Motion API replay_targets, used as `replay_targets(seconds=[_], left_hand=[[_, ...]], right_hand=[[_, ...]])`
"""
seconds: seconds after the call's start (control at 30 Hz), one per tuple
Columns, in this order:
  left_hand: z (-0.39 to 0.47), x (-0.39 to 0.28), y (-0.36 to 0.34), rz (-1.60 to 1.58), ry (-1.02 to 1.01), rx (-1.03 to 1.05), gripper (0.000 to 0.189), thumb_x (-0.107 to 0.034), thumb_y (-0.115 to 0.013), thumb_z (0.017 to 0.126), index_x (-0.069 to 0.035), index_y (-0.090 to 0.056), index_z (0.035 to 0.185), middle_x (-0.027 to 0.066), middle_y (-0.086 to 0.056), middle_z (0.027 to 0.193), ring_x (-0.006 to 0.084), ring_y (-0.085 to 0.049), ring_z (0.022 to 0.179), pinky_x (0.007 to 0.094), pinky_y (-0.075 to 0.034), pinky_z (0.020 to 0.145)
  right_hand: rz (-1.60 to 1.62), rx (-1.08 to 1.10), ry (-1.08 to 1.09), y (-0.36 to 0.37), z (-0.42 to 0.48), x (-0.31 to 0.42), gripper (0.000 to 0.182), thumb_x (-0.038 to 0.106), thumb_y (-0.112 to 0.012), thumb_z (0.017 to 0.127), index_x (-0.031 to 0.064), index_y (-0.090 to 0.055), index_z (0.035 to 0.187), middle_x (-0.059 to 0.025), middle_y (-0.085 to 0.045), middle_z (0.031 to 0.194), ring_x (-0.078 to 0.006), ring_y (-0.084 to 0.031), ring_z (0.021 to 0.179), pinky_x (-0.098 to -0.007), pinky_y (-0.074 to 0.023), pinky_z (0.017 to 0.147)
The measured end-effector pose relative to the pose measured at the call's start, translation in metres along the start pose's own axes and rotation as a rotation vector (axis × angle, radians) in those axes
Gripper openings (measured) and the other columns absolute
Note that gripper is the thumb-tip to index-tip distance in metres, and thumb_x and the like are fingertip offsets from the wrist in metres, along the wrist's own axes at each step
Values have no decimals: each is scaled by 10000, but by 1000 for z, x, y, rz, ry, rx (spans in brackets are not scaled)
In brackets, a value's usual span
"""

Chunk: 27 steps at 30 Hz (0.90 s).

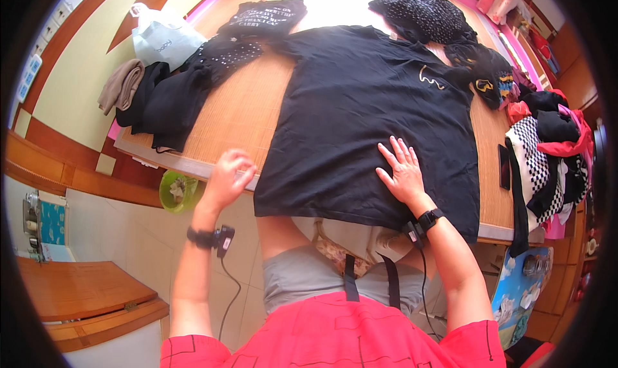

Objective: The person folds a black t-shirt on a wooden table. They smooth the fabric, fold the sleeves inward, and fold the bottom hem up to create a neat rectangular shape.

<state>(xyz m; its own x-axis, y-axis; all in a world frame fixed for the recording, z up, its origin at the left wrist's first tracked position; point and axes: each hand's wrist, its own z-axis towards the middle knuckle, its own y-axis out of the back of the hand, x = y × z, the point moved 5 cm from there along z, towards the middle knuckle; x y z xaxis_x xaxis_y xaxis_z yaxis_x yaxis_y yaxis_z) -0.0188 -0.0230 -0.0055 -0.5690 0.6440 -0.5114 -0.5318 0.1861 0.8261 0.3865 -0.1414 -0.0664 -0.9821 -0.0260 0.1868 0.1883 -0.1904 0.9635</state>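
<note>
A black T-shirt [357, 121] lies spread on a bed with a woven bamboo mat [231, 112]. Its hem hangs at the near edge, and its collar is at the far end. A light squiggle marks the chest at the right. My right hand [401, 170] rests flat on the lower right part of the shirt, fingers apart, holding nothing. My left hand [231, 177] is raised just left of the shirt's lower edge, over the mat's near edge. Its fingers are curled and slightly blurred, with no cloth seen in them. Each wrist wears a black strap with a small cabled device.
At the left lie folded black garments [171, 105], a brown one [120, 85] and a white bag [166, 37]. Dotted black cloth [429, 18] sits at the far right. A phone-like black object [503, 166] lies beside a clothes pile [533, 150]. A green bin [176, 191] stands on the floor.
</note>
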Motion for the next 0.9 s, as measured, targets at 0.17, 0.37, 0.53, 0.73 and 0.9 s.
replay_targets(seconds=[0.17, 0.37, 0.53, 0.73, 0.9], left_hand=[[99, -7, -64, 131, -112, 154, 569, -256, -659, 940, -143, -455, 1460, 171, -346, 1561, 385, -368, 1424, 455, -377, 1131], [167, 22, -127, 437, 163, 335, 718, -620, -411, 989, -292, -199, 1592, 96, -75, 1678, 304, -67, 1546, 623, -91, 1201], [155, 31, -133, 447, 21, 213, 698, -589, -452, 985, -293, -244, 1582, 93, -136, 1668, 301, -98, 1542, 620, -110, 1200], [144, 30, -128, 484, 16, 154, 672, -534, -475, 992, -287, -262, 1579, 62, -153, 1669, 278, -124, 1540, 581, -107, 1212], [149, 28, -131, 481, 38, 175, 666, -530, -477, 993, -292, -266, 1579, 41, -157, 1670, 269, -132, 1539, 554, -97, 1221]], right_hand=[[3, 60, -31, -2, 12, 13, 638, 515, -598, 925, 225, -470, 1479, -156, -307, 1600, -348, -259, 1491, -516, -186, 1212], [177, 67, 175, -10, 12, 97, 624, 456, -639, 900, 211, -491, 1455, -176, -338, 1579, -371, -276, 1479, -536, -182, 1210], [460, 334, 470, 5, -62, 136, 513, 394, -655, 895, 140, -595, 1336, -142, -461, 1502, -303, -342, 1453, -487, -241, 1199], [529, -53, 265, 33, 25, 84, 327, 236, -706, 855, 93, -664, 1147, -163, -630, 1225, -334, -576, 1192, -442, -495, 965], [231, -179, 77, 23, 0, 42, 344, 162, -716, 808, 122, -606, 1132, -114, -554, 1171, -326, -529, 1086, -436, -456, 884]])
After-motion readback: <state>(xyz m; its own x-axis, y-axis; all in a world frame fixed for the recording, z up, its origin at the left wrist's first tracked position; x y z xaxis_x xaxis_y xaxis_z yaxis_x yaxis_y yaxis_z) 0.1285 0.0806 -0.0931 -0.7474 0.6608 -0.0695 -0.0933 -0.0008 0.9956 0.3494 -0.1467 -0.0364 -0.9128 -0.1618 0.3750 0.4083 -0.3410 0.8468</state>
